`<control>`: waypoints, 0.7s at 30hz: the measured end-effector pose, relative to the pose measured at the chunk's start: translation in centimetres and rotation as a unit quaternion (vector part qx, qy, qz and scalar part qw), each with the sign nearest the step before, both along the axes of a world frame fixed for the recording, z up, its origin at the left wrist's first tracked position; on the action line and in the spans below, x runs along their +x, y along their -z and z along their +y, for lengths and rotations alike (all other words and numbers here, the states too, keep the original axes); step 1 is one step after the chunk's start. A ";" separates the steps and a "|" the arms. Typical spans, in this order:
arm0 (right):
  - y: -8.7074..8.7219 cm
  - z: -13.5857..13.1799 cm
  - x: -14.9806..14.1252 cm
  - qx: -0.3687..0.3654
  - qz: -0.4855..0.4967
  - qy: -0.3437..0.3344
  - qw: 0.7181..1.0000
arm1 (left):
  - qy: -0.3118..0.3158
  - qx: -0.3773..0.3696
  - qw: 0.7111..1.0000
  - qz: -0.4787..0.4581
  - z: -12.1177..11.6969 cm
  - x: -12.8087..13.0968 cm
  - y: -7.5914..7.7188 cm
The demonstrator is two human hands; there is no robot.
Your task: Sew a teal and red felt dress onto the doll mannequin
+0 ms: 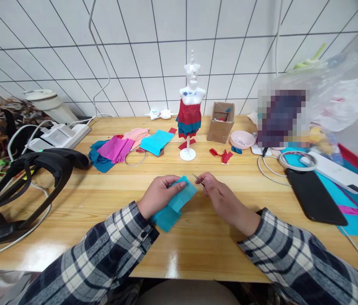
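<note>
My left hand [160, 192] pinches a piece of turquoise fabric [183, 197] between thumb and fingers, with its lower part hanging below the hand. Just right of the cloth, my right hand [218, 195] is closed on a slim pointed metal tool [199, 179]. Its tip points up and left toward the fabric, apart from it; whether it is tweezers or small scissors I cannot tell. Beyond both hands stands a small white dress form [192, 95] wearing a red and blue layered skirt [189, 118].
At the back left lie magenta cloth [117, 149], turquoise cloth [156, 142] and a thin hoop [135, 158]. Back right are a cardboard box [220, 127], a pink bowl [242, 140] and red scraps [225, 156]. A black headset frame [61, 169] and a phone [315, 197] flank my arms.
</note>
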State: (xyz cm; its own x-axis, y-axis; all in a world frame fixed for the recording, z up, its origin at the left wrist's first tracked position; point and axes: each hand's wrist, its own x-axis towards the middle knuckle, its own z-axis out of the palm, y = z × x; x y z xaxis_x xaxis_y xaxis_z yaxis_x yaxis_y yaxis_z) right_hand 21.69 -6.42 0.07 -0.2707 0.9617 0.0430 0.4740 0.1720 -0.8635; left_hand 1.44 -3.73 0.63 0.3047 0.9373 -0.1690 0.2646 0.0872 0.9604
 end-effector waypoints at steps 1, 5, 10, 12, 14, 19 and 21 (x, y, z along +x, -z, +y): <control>0.0 0.0 0.0 -0.002 -0.007 -0.011 1.000 | 0.003 0.003 1.000 0.001 0.0 0.0 0.0; -0.1 -0.2 -0.3 -0.034 -0.047 -0.062 0.996 | 0.004 0.005 1.000 0.001 0.0 -0.1 0.1; -0.5 -0.5 -0.5 -0.026 -0.105 -0.065 0.992 | 0.007 -0.012 1.000 0.000 0.0 -0.1 0.2; -0.5 -0.5 -0.5 -0.021 -0.113 -0.074 0.991 | 0.010 -0.012 1.000 0.003 0.0 -0.2 0.2; -0.5 -0.5 -0.5 -0.018 -0.120 -0.080 0.989 | 0.012 -0.008 1.000 0.007 0.1 -0.2 0.3; -0.4 -0.5 -0.4 -0.016 -0.129 -0.082 0.988 | 0.013 -0.013 1.000 0.000 0.1 -0.1 0.1; -0.4 -0.5 -0.4 -0.013 -0.128 -0.087 0.988 | 0.010 -0.024 1.000 -0.010 0.0 -0.1 0.1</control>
